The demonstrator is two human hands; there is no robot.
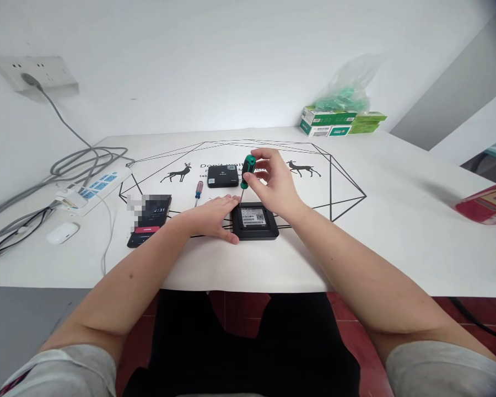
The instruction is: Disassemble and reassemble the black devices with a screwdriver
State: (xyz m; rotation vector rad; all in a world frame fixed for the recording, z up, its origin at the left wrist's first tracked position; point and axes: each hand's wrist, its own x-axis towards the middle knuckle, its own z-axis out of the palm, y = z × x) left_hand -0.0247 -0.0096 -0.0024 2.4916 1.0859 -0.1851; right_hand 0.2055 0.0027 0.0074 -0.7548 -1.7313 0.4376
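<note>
My right hand (273,179) grips a green and black screwdriver (248,168) by its handle, shaft pointing down. Its tip meets the upper left corner of a flat black box (268,230) with a white printed label, lying on the table. Against the left side of that box rests my left hand (215,216), fingers stretched out and holding it steady from the side. Behind them lies a smaller black box (222,177) with small stickers. A second screwdriver (199,190) with a clear reddish-blue handle is left of it, its shaft partly behind my left hand.
A phone (151,220) lies left of my forearm. Farther left are a power strip (95,190), coiled grey cables (86,160), glasses (19,231) and a white earphone case (63,233). Green and white boxes (328,122) with a plastic bag stand at the back; a red package (485,204) is right.
</note>
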